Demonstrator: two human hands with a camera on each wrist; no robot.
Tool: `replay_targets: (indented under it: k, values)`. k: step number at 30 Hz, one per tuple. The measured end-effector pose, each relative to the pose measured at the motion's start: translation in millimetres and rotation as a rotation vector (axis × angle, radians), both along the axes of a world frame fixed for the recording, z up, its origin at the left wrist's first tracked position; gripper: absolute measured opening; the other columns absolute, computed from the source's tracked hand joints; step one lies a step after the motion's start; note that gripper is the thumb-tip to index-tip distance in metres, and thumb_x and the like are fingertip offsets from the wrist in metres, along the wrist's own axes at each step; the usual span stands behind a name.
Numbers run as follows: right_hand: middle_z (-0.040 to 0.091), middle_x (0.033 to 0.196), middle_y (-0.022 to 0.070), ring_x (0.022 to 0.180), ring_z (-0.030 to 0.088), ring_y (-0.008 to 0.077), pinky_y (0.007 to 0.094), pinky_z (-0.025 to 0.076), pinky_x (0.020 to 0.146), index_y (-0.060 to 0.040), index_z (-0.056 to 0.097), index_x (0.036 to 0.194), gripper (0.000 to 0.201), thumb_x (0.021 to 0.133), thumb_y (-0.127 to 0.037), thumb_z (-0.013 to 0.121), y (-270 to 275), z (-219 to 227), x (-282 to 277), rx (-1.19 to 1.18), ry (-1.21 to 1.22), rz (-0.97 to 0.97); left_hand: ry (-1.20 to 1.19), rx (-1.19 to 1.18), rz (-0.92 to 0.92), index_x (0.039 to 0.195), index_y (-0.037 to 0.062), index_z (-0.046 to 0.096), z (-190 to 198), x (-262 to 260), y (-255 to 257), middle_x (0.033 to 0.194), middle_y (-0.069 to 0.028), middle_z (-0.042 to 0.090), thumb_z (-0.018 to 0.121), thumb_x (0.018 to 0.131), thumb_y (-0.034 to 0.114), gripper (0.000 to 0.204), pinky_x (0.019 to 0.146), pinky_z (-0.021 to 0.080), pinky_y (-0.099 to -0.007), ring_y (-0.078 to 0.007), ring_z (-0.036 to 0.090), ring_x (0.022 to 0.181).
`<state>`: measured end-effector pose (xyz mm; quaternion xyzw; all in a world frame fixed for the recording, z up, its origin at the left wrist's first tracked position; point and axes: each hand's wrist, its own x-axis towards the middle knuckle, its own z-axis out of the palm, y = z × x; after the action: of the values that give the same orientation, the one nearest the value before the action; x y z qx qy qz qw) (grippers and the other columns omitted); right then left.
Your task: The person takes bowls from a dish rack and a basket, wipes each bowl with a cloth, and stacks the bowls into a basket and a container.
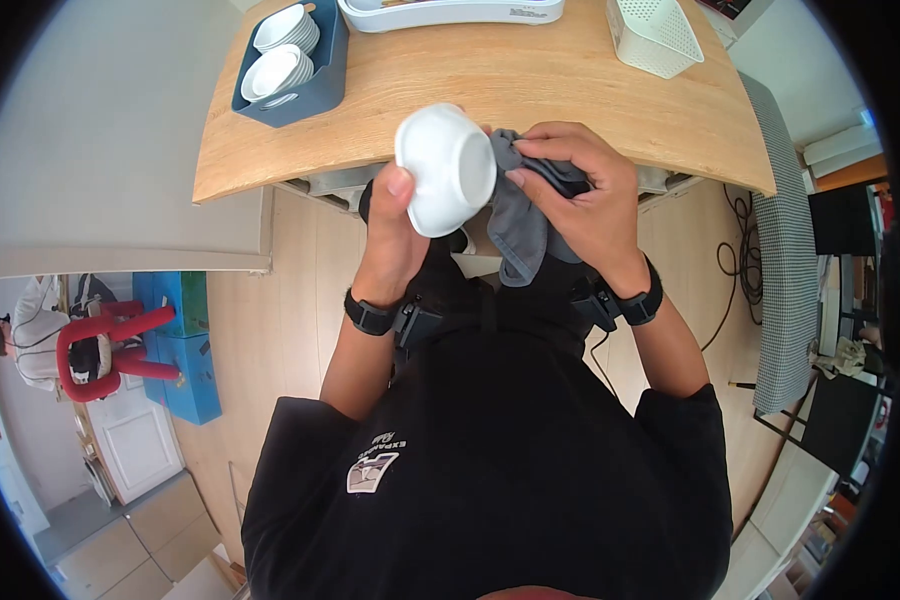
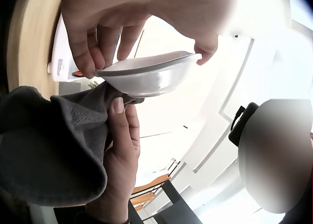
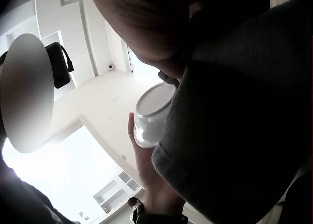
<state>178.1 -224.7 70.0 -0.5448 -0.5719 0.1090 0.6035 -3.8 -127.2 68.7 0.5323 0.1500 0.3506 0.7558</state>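
Observation:
A white bowl [image 1: 432, 170] is tipped on its side with its base facing right, above the table's near edge. My left hand [image 1: 392, 225] holds it by the rim, thumb on the near side; in the left wrist view the fingers and thumb grip opposite edges of the bowl [image 2: 151, 80]. My right hand [image 1: 588, 195] pinches a dark grey cloth [image 1: 518, 225], which hangs down beside the bowl. The cloth [image 2: 73, 131] meets the bowl's underside in the left wrist view. In the right wrist view the cloth [image 3: 234, 121] covers much of the bowl [image 3: 154, 114].
On the wooden table [image 1: 470, 85], a blue bin [image 1: 320, 90] with stacked white dishes [image 1: 275, 72] stands at the left. A white tray [image 1: 450, 14] lies at the back, and a perforated cream basket [image 1: 654, 40] is at the right. A person [image 1: 35, 335] sits far left.

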Motion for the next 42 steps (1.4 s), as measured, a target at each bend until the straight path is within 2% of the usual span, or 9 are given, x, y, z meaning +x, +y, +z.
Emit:
replay_targets:
  k: [8, 10, 13, 20, 22, 29, 35, 38, 42]
  values:
    - [0.072, 0.102, 0.0098, 0.085, 0.072, 0.0192, 0.0288, 0.058, 0.075, -0.0024, 0.076, 0.100, 0.025, 0.076, 0.004, 0.080, -2.4, 5.9, -16.6, 0.003, -0.045, 0.104, 0.001, 0.002, 0.104, 0.149, 0.0005, 0.037, -8.8, -1.1, 20.2, 0.142, -0.0166, 0.051, 0.061, 0.089, 0.064, 0.091, 0.112, 0.040, -0.0417, -0.0305, 0.052, 0.134]
    - [0.072, 0.102, 0.0093, 0.085, 0.072, 0.0190, 0.0288, 0.058, 0.074, -0.0027, 0.076, 0.099, 0.025, 0.076, 0.004, 0.080, -2.5, 9.3, -24.4, 0.014, -0.039, 0.111, -0.036, 0.010, 0.141, 0.150, -0.0027, 0.037, -8.7, 0.1, 22.7, 0.137, -0.0144, 0.057, 0.076, 0.086, 0.046, 0.089, 0.106, 0.046, -0.0348, -0.0215, 0.057, 0.126]
    - [0.072, 0.103, 0.0083, 0.083, 0.072, 0.0185, 0.0282, 0.059, 0.072, -0.0035, 0.077, 0.099, 0.025, 0.075, 0.004, 0.080, 1.4, 14.5, -26.2, 0.058, -0.102, 0.116, -0.051, -0.015, 0.087, 0.150, -0.0044, 0.039, -13.5, -0.5, 25.5, 0.134, -0.0141, 0.059, 0.079, 0.086, 0.041, 0.088, 0.104, 0.048, -0.0335, -0.0202, 0.060, 0.122]
    - [0.072, 0.104, 0.0084, 0.084, 0.072, 0.0195, 0.0284, 0.059, 0.073, -0.0041, 0.077, 0.100, 0.026, 0.076, 0.004, 0.079, 20.1, 19.6, -20.6, 0.036, -0.115, 0.052, -0.010, -0.050, 0.058, 0.145, -0.0048, 0.046, -27.9, -6.4, 40.3, 0.130, -0.0131, 0.063, 0.077, 0.087, 0.049, 0.085, 0.103, 0.048, -0.0332, -0.0195, 0.062, 0.119]
    - [0.072, 0.104, 0.0084, 0.083, 0.072, 0.0196, 0.0284, 0.059, 0.073, -0.0041, 0.077, 0.100, 0.026, 0.076, 0.004, 0.078, 26.9, 19.0, -17.8, 0.034, -0.129, 0.038, -0.029, -0.087, -0.014, 0.145, -0.0054, 0.046, -34.9, -9.5, 44.9, 0.131, -0.0140, 0.063, 0.077, 0.085, 0.052, 0.089, 0.103, 0.048, -0.0338, -0.0201, 0.062, 0.119]
    - [0.073, 0.102, 0.0062, 0.083, 0.073, 0.0204, 0.0293, 0.059, 0.072, -0.0052, 0.077, 0.100, 0.026, 0.076, 0.004, 0.077, 45.9, 7.7, -7.6, -0.079, -0.239, 0.010, -0.105, -0.104, 0.102, 0.145, -0.0072, 0.045, -43.0, -5.4, 52.0, 0.133, -0.0158, 0.061, 0.080, 0.080, 0.057, 0.098, 0.104, 0.048, -0.0355, -0.0219, 0.062, 0.120]
    - [0.072, 0.103, 0.0074, 0.084, 0.072, 0.0201, 0.0285, 0.059, 0.072, -0.0036, 0.077, 0.099, 0.026, 0.075, 0.006, 0.078, 47.3, 12.6, -14.1, -0.088, -0.177, 0.098, -0.114, -0.190, 0.085, 0.146, -0.0073, 0.044, -47.6, -8.6, 60.7, 0.135, -0.0175, 0.060, 0.082, 0.081, 0.047, 0.092, 0.105, 0.047, -0.0366, -0.0226, 0.062, 0.121]
    - [0.072, 0.103, 0.0086, 0.085, 0.072, 0.0201, 0.0282, 0.059, 0.073, -0.0026, 0.077, 0.099, 0.027, 0.074, 0.007, 0.078, 50.7, 17.8, -12.3, -0.037, -0.178, 0.096, -0.053, -0.122, 0.029, 0.146, -0.0079, 0.046, -47.2, -8.3, 62.8, 0.135, -0.0191, 0.061, 0.085, 0.080, 0.033, 0.087, 0.103, 0.050, -0.0357, -0.0229, 0.061, 0.123]
    - [0.072, 0.104, 0.0090, 0.087, 0.072, 0.0205, 0.0280, 0.059, 0.074, -0.0025, 0.076, 0.100, 0.027, 0.075, 0.009, 0.077, 53.2, 22.9, -6.4, -0.021, -0.231, 0.079, -0.036, -0.071, -0.055, 0.146, -0.0084, 0.046, -43.6, -8.5, 62.0, 0.136, -0.0199, 0.061, 0.085, 0.080, 0.028, 0.084, 0.101, 0.051, -0.0362, -0.0232, 0.060, 0.124]
